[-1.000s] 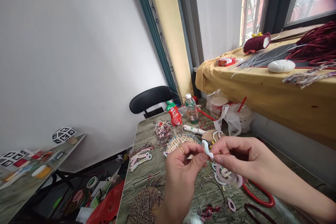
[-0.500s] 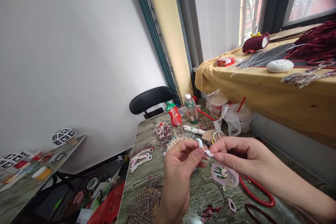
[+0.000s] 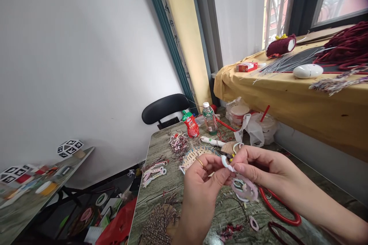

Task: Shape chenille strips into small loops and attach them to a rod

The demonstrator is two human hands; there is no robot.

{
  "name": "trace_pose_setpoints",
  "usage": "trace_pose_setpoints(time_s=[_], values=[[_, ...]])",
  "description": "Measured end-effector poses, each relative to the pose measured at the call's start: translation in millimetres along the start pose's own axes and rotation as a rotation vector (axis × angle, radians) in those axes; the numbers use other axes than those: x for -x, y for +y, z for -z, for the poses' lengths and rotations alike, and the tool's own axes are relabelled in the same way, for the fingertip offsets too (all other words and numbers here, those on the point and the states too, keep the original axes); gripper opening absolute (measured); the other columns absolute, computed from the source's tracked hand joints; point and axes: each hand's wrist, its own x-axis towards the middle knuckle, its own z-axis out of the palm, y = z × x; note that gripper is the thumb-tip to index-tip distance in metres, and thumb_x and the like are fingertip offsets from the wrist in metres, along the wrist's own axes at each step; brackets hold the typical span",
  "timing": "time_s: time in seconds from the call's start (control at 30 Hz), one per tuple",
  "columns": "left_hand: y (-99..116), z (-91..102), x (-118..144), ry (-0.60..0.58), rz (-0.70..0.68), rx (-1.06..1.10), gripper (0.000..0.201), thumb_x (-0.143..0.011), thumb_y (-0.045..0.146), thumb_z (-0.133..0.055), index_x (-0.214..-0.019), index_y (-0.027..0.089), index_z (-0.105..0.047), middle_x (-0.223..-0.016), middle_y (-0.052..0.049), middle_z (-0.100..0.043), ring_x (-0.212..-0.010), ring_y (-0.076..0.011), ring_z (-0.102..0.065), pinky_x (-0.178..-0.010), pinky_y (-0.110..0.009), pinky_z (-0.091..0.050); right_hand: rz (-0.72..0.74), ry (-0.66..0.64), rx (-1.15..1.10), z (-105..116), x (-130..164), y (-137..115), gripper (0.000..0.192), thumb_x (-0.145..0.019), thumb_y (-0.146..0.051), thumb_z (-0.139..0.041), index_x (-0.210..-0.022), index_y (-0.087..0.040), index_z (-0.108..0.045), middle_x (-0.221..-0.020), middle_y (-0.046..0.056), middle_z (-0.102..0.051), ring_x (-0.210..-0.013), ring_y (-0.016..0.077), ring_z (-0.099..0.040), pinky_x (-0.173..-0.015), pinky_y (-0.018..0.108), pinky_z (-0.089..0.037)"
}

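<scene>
I see both hands close to me, raised over the tabletop (image 3: pixel 151 208). The left hand (image 3: pixel 202 183) is nearly closed, thumb and bent forefinger pinching a short pale cord (image 3: pixel 225 161). From the other side, my view shows the right hand (image 3: pixel 260 168) also nearly closed, thumb and forefinger on the same cord, which bends in a small curve between the two sets of fingertips. Just below the right fingertips is a lilac loop (image 3: pixel 254 191); I can't tell whether it hangs from the cord.

Below the right hand, on its near side, I make out a dark red loop (image 3: pixel 276 231), some dark red scraps (image 3: pixel 230 231) and a small pink ring (image 3: pixel 253 223). A bright red loop (image 3: pixel 287 217) lies partly under the right wrist. To the left of the left hand sits a bundle of speckled yarn (image 3: pixel 158 224).

Farther out, left of the left hand, I see pastel strips (image 3: pixel 155 172). Right behind its fingers is a slotted tan piece (image 3: pixel 195 157), partly covered. Beyond both hands stand a red pouch (image 3: pixel 191 126) and a bottle (image 3: pixel 209 120), with a straw cup (image 3: pixel 265 127) behind the right hand. Farthest beyond the left hand is a black chair (image 3: pixel 165 109).
</scene>
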Motion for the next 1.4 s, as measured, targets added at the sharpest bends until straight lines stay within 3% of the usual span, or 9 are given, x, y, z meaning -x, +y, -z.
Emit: trace_pose_setpoints(time_s=[0.17, 0.33, 0.5, 0.73, 0.93, 1.23, 1.4], values=[[0.8, 1.1, 0.2, -0.014, 0.012, -0.078, 0.006, -0.070, 0.019, -0.071, -0.073, 0.014, -0.069, -0.068, 0.000, -0.065, -0.062, -0.0083, -0.057, -0.061, -0.019, -0.048, -0.032, -0.031, -0.049, 0.6, -1.1, 0.0, 0.027, -0.084, -0.041, -0.057, -0.068, -0.019, -0.055, -0.063, -0.003, -0.050, -0.057, 0.0109, -0.044, -0.051, 0.023, -0.034], [0.5, 1.0, -1.4, 0.045, 0.078, 0.015, 0.008, -0.072, 0.020, -0.069, -0.071, 0.013, -0.066, -0.059, -0.002, -0.067, -0.053, -0.0079, -0.059, -0.056, -0.019, -0.048, -0.096, -0.049, -0.109, 2.3, -3.8, 8.7, 0.027, -0.085, -0.043, -0.054, -0.076, -0.018, -0.058, -0.064, -0.002, -0.047, -0.055, 0.0104, -0.040, -0.050, 0.023, -0.030], [4.7, 2.0, -4.0, 0.143, 0.048, 0.108, 0.009, -0.071, 0.018, -0.069, -0.072, 0.011, -0.065, -0.056, -0.002, -0.066, -0.051, -0.0077, -0.058, -0.054, -0.018, -0.048, -0.159, -0.064, -0.180, 6.2, -5.3, 12.6, 0.030, -0.085, -0.045, -0.054, -0.078, -0.017, -0.061, -0.059, -0.003, -0.047, -0.050, 0.0082, -0.036, -0.045, 0.021, -0.025], [8.7, 11.8, -11.7, 0.218, -0.020, 0.242, 0.010, -0.070, 0.016, -0.070, -0.071, 0.011, -0.061, -0.058, 0.001, -0.062, -0.052, -0.0062, -0.056, -0.052, -0.015, -0.047, -0.267, -0.219, -0.256, 9.3, -6.1, 13.1, 0.027, -0.072, -0.041, -0.071, -0.077, -0.015, -0.066, -0.061, -0.005, -0.045, -0.052, 0.0065, -0.038, -0.055, 0.021, -0.041], [9.7, 26.8, -20.2, 0.320, -0.105, 0.325, 0.012, -0.069, 0.016, -0.070, -0.074, 0.012, -0.060, -0.065, 0.001, -0.060, -0.059, -0.0066, -0.056, -0.056, -0.015, -0.049, -0.271, -0.255, -0.145, 20.3, -0.4, 28.7, 0.034, -0.078, -0.046, -0.062, -0.082, -0.013, -0.069, -0.054, -0.001, -0.052, -0.046, 0.0066, -0.033, -0.043, 0.021, -0.021], [12.8, 38.0, -27.5, 0.420, -0.155, 0.389, 0.009, -0.068, 0.012, -0.069, -0.073, 0.012, -0.062, -0.067, 0.001, -0.061, -0.059, -0.0064, -0.058, -0.055, -0.015, -0.051, -0.318, -0.293, -0.129, 29.2, 2.8, 37.2, 0.030, -0.079, -0.044, -0.062, -0.080, -0.015, -0.069, -0.051, -0.001, -0.054, -0.045, 0.0065, -0.034, -0.042, 0.021, -0.016], [12.4, 39.8, -28.6, 0.428, -0.161, 0.396, 0.009, -0.068, 0.011, -0.069, -0.074, 0.013, -0.062, -0.067, 0.001, -0.060, -0.059, -0.0067, -0.058, -0.054, -0.015, -0.050, -0.317, -0.293, -0.126, 34.4, 4.9, 41.1, 0.025, -0.081, -0.038, -0.061, -0.080, -0.013, -0.069, -0.051, -0.002, -0.055, -0.041, 0.0037, -0.027, -0.039, 0.020, -0.013]])
